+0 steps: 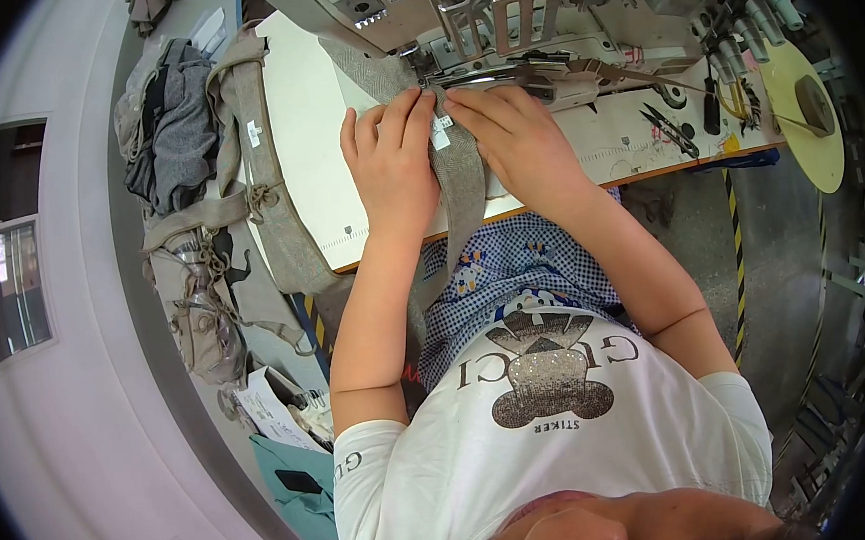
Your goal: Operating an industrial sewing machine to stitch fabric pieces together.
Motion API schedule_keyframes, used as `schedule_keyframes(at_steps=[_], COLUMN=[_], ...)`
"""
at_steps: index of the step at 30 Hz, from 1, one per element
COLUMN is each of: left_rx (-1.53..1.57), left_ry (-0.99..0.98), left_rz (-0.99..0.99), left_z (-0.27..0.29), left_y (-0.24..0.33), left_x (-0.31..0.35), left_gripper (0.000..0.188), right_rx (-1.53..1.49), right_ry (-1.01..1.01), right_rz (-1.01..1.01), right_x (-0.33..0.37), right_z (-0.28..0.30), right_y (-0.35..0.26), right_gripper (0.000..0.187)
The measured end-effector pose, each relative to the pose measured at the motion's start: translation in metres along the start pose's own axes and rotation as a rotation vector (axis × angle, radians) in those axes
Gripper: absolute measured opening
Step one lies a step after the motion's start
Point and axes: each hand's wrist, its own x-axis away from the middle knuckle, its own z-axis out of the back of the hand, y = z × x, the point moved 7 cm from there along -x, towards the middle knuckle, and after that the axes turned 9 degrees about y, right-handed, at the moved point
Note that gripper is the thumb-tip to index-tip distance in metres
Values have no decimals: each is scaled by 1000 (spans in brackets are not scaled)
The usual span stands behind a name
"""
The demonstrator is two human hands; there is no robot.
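A grey woven fabric strip with a small white label runs from the sewing machine's needle area over the table's front edge, its lower end hanging at my lap. My left hand lies palm down at the strip's left side, fingers spread and fingertips close to the presser foot. From the right, my right hand reaches over the strip, its fingers stretched out and resting on the cloth near the needle. Both thumbs are mostly hidden. The industrial sewing machine stands just beyond my fingertips.
Grey garment pieces drape over the white table's left end, beside a darker grey pile. Snips and a black-handled tool lie at right, near thread cones and a yellow disc. A box stands lower left.
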Motion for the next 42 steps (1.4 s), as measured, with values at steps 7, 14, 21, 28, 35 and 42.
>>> schedule_keyframes(at_steps=[7, 14, 21, 28, 35, 42], left_rx=[59, 255, 288, 400, 517, 498], left_ry=[95, 252, 276, 341, 385, 317], left_rz=[4, 89, 115, 133, 233, 194], left_z=[-5, -13, -11, -10, -6, -1], left_y=[-5, -13, -12, -10, -13, -12], left_x=[6, 25, 23, 22, 27, 21], left_gripper=[45, 32, 29, 28, 27, 29], right_rx=[8, 12, 14, 53, 92, 122], right_ry=[3, -21, -59, -57, -123, -125], right_rz=[2, 0, 29, 76, 51, 66], right_x=[1, -1, -1, -7, -6, -6], right_z=[-1, 0, -3, 2, -1, 2], right_y=[-1, -2, -3, -7, -7, -5], right_gripper=[55, 57, 57, 59, 56, 55])
